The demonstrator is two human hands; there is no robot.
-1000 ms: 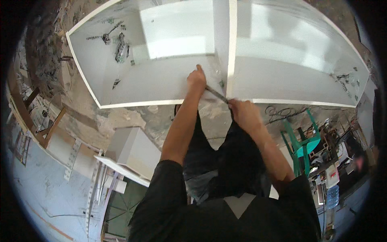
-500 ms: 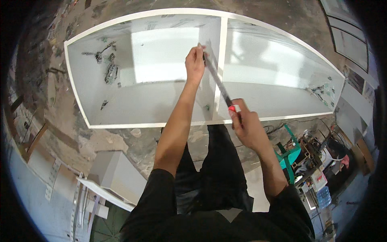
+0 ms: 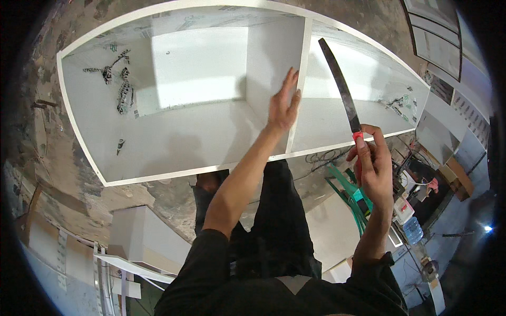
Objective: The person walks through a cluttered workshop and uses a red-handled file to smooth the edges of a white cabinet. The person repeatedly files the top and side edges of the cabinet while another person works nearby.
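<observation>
A white cabinet box (image 3: pixel 211 166) lies with its open side up, split by a divider (image 3: pixel 300 79) into two compartments. My right hand (image 3: pixel 374 163) is closed round the red handle of a long, flat, dark file (image 3: pixel 340 84). The file's blade points away from me, above the right compartment and apart from the divider. My left hand (image 3: pixel 284 108) is open at the divider, fingers stretched out, with the fingertips by its upper edge. Whether the palm presses on the edge, I cannot tell.
Pieces of clear printed film (image 3: pixel 124 92) cling inside the cabinet's left end. A green stool (image 3: pixel 350 189) stands at the right, near tools and a blue water bottle (image 3: pixel 412 230). White panels (image 3: pixel 145 237) lean at the lower left. Framed panes (image 3: pixel 435 39) stand at the far right.
My left hand has let go of the file's far end and moved onto the divider. My right hand has swung the file right and lifted it off the divider.
</observation>
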